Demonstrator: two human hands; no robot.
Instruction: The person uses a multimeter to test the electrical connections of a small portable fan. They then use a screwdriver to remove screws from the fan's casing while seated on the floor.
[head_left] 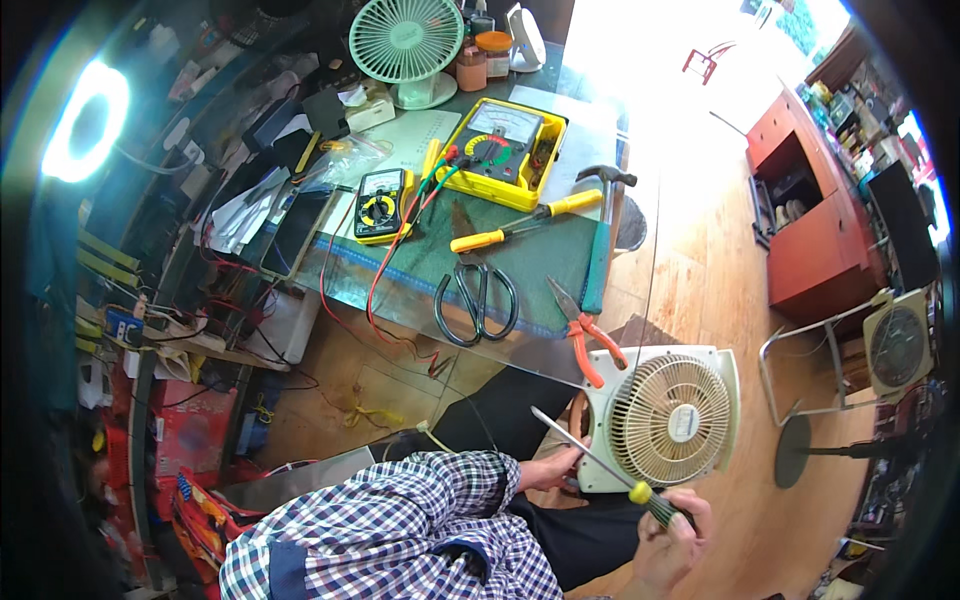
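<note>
A square white box fan (594, 470) with a round, yellowed grille rests against my lap, face up. My left hand (553, 472) grips its near left edge; some of the fingers are hidden by the fan. In my right hand (676, 540) is a screwdriver (640, 492) with a dark green and yellow handle. Its long shaft points up and left, crossing over the fan's left edge, and its tip is clear of the fan. Red-handled pliers (580, 330) lie at the table's corner, close above the fan.
On the table (540, 275) lie scissors (476, 310), a hammer (598, 240), yellow-handled screwdrivers (525, 222), a small multimeter (382, 205) and a larger one in a yellow case (500, 150). A green fan (405, 45) stands behind. Red wires hang over the front edge.
</note>
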